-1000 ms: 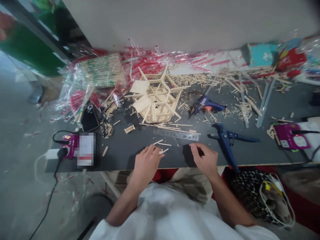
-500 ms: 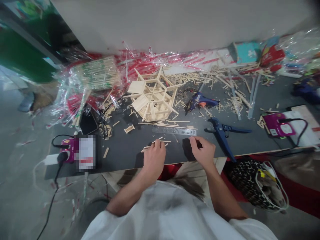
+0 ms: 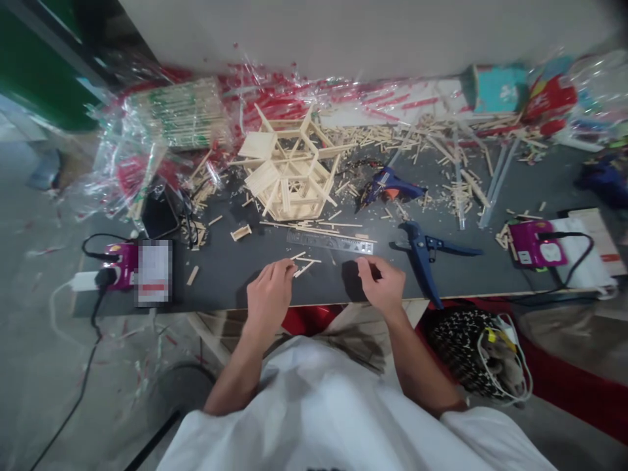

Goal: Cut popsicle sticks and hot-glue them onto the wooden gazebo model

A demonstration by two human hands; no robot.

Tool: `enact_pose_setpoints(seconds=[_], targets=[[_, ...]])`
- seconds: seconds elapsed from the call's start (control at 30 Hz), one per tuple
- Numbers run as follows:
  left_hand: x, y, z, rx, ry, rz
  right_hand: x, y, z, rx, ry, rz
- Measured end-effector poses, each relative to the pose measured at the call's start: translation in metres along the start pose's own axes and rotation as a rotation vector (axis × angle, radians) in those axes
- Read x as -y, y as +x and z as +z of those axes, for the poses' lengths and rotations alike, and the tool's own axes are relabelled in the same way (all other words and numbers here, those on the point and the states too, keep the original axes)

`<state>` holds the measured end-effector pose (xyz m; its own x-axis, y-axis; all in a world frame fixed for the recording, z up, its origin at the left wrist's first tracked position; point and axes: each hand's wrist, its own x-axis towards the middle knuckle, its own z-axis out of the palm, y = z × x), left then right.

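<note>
My left hand (image 3: 269, 294) rests at the front of the dark table, its fingers curled together. Short thin wooden sticks (image 3: 308, 261) lie right by its fingertips; whether any are inside the fingers is hidden. My right hand (image 3: 383, 282) is closed in a pinch over the table, and I cannot see what it holds, if anything. Beyond both hands lies a clear ruler (image 3: 330, 242), with long thin sticks (image 3: 318, 230) along its far edge. Behind that stands a wooden stick model (image 3: 293, 167) with hexagonal framing. A small wooden piece (image 3: 241, 233) sits to the left.
A blue cutter (image 3: 424, 258) lies right of my right hand, with a blue glue gun (image 3: 390, 185) behind it. Purple power blocks (image 3: 120, 265) stand at both sides. Plastic-wrapped sticks (image 3: 179, 114) and scattered offcuts line the back. The table's front edge is near my wrists.
My left hand has moved left, over the small sticks that showed beside it, uncovering others to its right. My right hand keeps its pinch. The whole view has shifted slightly.
</note>
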<state>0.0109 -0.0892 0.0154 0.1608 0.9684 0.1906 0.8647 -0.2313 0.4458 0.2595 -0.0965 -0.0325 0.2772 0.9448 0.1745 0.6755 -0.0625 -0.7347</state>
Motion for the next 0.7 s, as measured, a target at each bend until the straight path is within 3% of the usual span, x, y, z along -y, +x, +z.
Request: enact_pose_setpoints(seconds=[0.2, 0.33, 0.4, 0.53, 0.7], targets=[[0.04, -0.003, -0.002, -0.201, -0.229, -0.168, 0.002, 0.001, -0.003, -0.011, 0.065, 0.0], [0.07, -0.008, -0.003, -0.429, -0.323, -0.302, 0.007, 0.019, -0.013, -0.074, -0.028, -0.08], [0.079, -0.011, -0.004, -0.493, -0.405, -0.372, 0.006, 0.041, -0.02, -0.136, -0.107, -0.153], [0.084, -0.013, -0.006, -0.513, -0.545, -0.42, -0.016, 0.108, -0.031, -0.18, -0.237, -0.234], [0.082, -0.009, -0.006, -0.541, -0.62, -0.403, -0.056, 0.177, -0.026, -0.015, -0.506, -0.152]])
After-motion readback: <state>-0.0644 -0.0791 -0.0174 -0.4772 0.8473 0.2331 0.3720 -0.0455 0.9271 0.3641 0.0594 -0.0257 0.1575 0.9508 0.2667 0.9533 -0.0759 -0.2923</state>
